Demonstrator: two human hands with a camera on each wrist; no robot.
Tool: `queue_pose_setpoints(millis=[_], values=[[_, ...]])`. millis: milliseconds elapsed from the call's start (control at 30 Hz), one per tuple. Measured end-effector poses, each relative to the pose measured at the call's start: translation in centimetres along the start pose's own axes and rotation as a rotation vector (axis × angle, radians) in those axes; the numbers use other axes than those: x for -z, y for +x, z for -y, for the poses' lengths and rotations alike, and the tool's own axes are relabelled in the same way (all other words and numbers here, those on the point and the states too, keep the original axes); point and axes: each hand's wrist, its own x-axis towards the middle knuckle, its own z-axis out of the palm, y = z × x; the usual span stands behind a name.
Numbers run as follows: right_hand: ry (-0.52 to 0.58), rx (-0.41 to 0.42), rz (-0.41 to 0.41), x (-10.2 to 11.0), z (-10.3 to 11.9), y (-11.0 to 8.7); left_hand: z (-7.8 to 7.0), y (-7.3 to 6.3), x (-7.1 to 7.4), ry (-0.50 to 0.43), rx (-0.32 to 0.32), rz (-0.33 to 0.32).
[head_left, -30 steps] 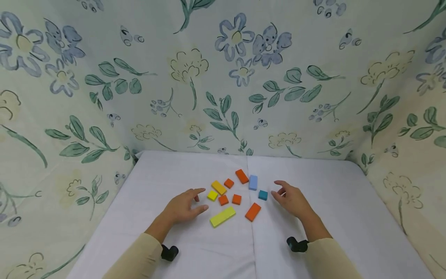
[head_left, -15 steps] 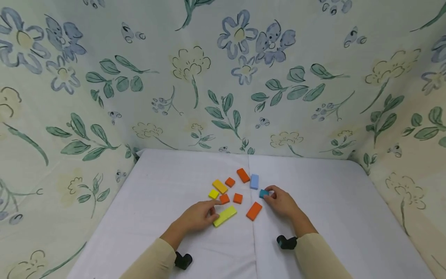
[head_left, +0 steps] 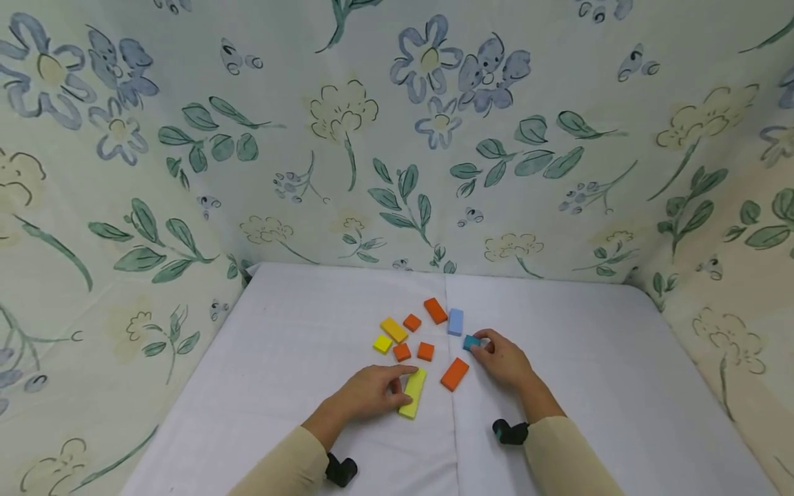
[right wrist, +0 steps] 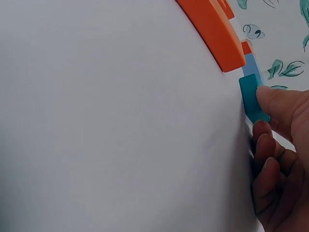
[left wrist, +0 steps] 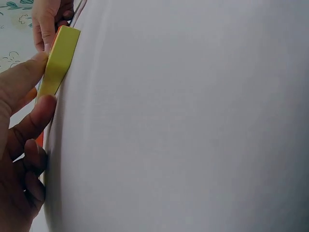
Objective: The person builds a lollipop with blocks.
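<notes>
- Lime-yellow, the long block [head_left: 414, 394] lay just below the centre of the head view, slanting up to the right.
- Pinching it with thumb and forefinger, the left hand [head_left: 372, 391] had its grip closed on that block.
- Right of centre, a teal block [head_left: 470, 342] sat in the grip of the right hand [head_left: 505, 359], pinched between thumb and finger.
- Between the two hands lay a large orange block [head_left: 455, 374], apart from both.
- Near the middle of the frame were a bright yellow block [head_left: 382, 344] and a golden block [head_left: 393, 330].
- Above the teal block stood a light blue block [head_left: 455, 322], with a red-orange block [head_left: 435, 311] to its left.
- White cloth covered the table [head_left: 558, 331]; flowered fabric [head_left: 267, 172] filled the upper frame.
</notes>
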Motion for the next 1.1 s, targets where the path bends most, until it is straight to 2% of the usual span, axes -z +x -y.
queue_pose_setpoints(millis=[267, 467, 567, 700, 1100], values=[[0.012, 0.002, -0.006, -0.1, -0.3, 0.2, -0.5, 0.9, -1.8, 0.09, -0.047, -0.124], [0.02, -0.017, -0.019, -0.4, -0.2, 0.1, -0.7, 1.3, -3.4, 0.135, -0.046, -0.285], [0.026, -0.039, -0.02, -0.5, -0.2, 0.0, -0.5, 1.3, -4.2, 0.17, -0.038, -0.332], [0.042, -0.05, -0.031, -0.6, -0.2, 0.0, -0.3, 1.3, -4.5, 0.186, -0.035, -0.342], [0.027, -0.005, -0.061, -0.6, -0.6, -0.2, -0.2, 1.3, -4.7, 0.165, -0.037, -0.349]])
